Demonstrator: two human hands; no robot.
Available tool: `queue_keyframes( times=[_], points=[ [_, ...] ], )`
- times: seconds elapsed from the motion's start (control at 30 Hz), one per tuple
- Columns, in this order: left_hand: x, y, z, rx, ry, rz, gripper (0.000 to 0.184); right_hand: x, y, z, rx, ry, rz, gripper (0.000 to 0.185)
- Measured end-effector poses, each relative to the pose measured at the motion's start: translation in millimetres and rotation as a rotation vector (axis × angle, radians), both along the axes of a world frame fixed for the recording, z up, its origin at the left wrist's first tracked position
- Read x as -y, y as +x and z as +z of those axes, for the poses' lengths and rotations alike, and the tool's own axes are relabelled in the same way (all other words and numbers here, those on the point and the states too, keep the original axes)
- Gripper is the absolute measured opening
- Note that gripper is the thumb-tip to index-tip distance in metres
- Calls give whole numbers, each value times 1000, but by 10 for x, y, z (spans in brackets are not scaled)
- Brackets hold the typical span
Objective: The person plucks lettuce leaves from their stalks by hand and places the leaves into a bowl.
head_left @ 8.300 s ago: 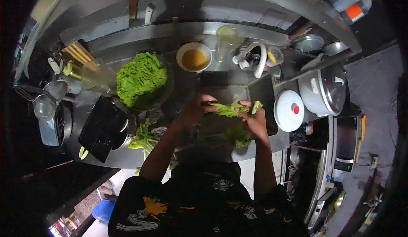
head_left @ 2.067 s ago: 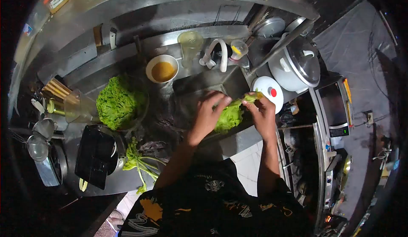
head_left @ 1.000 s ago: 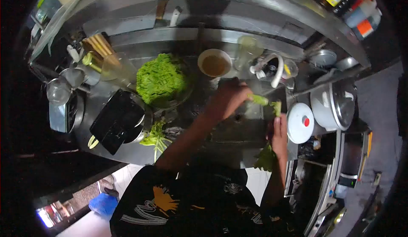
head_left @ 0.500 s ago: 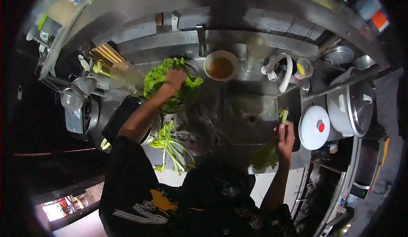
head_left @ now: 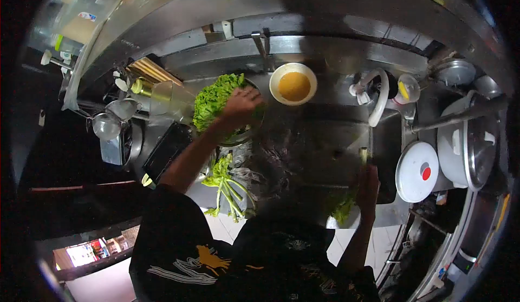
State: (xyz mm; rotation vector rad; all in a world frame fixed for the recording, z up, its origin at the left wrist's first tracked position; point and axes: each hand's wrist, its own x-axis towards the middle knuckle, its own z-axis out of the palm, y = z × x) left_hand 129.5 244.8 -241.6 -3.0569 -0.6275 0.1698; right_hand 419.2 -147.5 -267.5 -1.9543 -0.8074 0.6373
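Over the right side of a heap of leafy greens (head_left: 213, 102) in a bowl is my left hand (head_left: 242, 105), its fingers curled over the bowl's edge; whether anything lies under them is hidden. My right hand (head_left: 368, 185) is closed on a leafy stalk (head_left: 363, 153) near the sink's right side. The stalk's cut end points up past the fingers, and its leaves hang below and left of the hand. Beside the bowl, nearer my body, lie loose green stems (head_left: 230, 188) on the counter.
Behind the sink (head_left: 336, 177) are a white faucet (head_left: 381, 96) and a bowl of yellowish liquid (head_left: 293, 84). A white lid (head_left: 416, 171) and a lidded pot (head_left: 458, 145) stand at the right. At the left are strainers (head_left: 106, 126) and a black tray (head_left: 167, 146).
My left hand has left the stalk and moved left to the heap of greens, shifting slightly right over it lately. My right hand still holds the stalk, now lower. The view has turned.
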Motion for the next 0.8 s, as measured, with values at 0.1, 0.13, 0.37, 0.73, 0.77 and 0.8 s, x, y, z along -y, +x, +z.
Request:
queue_keyframes(
  times=[0.1, 0.13, 0.37, 0.73, 0.77, 0.8],
  points=[
    [-90, 41, -380, 42, 66, 28, 43, -72, 62, -157, -160, -1, -22, 25],
    [-170, 16, -457, 33, -39, 115, 37, -141, 46, -52, -236, 16, -24, 23],
    [-46, -380, -89, 591, -47, 376, 18, -209, -98, 122, -65, 131, -18, 26],
    [442, -445, -234, 509, 307, 538, 27, -214, -119, 552, 77, 325, -176, 21],
    [455, -411, -241, 544, 283, 448, 26, -194, -113, 664, 91, 272, -174, 20],
    [384, -445, -446, 548, 189, 224, 22, -182, -99, 710, 127, 275, -163, 19]
  ],
)
